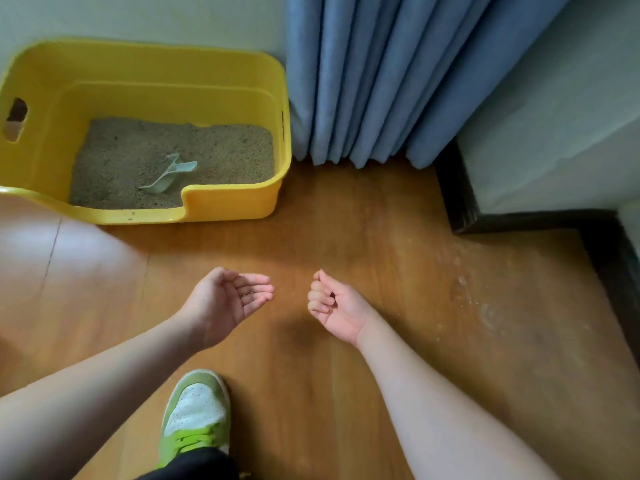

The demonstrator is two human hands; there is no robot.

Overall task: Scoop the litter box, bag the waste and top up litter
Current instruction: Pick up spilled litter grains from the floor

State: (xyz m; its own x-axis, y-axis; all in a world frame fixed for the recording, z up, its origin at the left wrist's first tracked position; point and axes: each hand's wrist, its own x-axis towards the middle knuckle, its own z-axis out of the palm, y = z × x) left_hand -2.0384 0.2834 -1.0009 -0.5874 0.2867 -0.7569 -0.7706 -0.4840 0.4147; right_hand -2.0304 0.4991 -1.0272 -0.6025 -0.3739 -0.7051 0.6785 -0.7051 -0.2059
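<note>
A yellow litter box (228, 202) stands on the wooden floor at the upper left, against the wall. Grey-brown litter (166, 150) covers its bottom. A pale green scoop (168, 178) lies in the litter near the box's low front opening. My left hand (230, 301) hovers palm up over the floor in the middle of the view, fingers loosely curled, holding nothing that I can make out. My right hand (334, 306) hovers beside it, a hand's width to the right, palm up with fingers curled into a loose fist. Both hands are well in front of the box.
Blue curtains (381, 81) hang to the floor right of the box. A dark skirting board (460, 202) edges a wall corner at the right. Scattered litter dust (478, 299) marks the floor there. My green and white shoe (197, 414) stands at the bottom centre.
</note>
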